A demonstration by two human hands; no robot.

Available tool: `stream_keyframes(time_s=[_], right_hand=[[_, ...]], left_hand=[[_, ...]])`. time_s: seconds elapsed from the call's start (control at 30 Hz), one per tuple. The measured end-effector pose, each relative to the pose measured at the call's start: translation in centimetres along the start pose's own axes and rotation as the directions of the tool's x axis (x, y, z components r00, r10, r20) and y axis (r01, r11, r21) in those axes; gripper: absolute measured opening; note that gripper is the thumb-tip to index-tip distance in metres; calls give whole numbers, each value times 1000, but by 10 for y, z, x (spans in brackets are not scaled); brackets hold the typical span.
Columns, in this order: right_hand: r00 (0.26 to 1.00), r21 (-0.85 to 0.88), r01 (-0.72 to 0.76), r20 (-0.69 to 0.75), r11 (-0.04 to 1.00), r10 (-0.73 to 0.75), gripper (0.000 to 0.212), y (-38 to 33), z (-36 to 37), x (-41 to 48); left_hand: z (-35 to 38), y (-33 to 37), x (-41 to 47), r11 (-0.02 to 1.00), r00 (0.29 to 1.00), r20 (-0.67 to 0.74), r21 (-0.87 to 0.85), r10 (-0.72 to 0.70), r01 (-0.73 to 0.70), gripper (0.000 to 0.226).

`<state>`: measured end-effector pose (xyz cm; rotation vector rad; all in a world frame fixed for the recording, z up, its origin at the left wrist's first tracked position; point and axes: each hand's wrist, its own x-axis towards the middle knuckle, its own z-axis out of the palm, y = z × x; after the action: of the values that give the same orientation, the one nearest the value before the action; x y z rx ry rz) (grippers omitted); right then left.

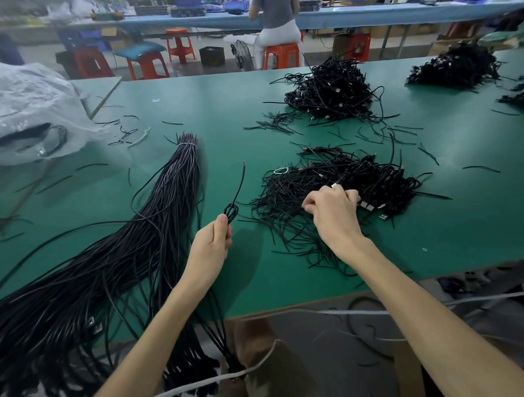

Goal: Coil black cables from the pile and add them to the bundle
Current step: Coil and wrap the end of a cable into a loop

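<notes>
Open lane of bare green table (227, 131) between long cable bundle (153, 224) at left and near tangled pile (374, 178) at right; left hand (210, 247) gripping a small coiled cable (231, 211) fills its near end. The right hand (328, 209) pinches strands on near tangled pile. Also far pile (333, 88), plastic bag (29, 107) block rear, far left.

Readable text: none anywhere in the view.
Blue crates (236, 4) on the far bench: blurred, any label illegible.
Cardboard boxes (341, 46) under that bench: sides blurred, no print legible.
USB plugs (367, 204) at the near edge of the cable pile (359, 178): too small to show any marking.
Clear plastic bag (29, 101) at the left edge of the table (228, 114): no print legible.
</notes>
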<state>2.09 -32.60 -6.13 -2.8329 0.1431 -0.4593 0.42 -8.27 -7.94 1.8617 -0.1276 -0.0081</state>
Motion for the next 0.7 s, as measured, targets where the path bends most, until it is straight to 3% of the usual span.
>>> stream_keyframes(time_s=[0.1,0.3,0.53,0.7], right_hand=[[999,-127,39,29,991,-36,17,-3,-5,0],[993,-271,23,-106,962,-53,33,-7,-12,0],[933,-30,137,-333,990,-139,11,-18,-16,-3],[949,135,101,-311,986,-55,7,-31,-16,-5]], left_hand=[[0,1,-1,1000,1000,2,-3,2,-2,47],[0,2,-2,1000,1000,9,15,10,-10,47],[0,1,-1,998,1000,-13,64,13,-12,48],[0,-2,-1,998,1000,-11,62,17,-16,49]])
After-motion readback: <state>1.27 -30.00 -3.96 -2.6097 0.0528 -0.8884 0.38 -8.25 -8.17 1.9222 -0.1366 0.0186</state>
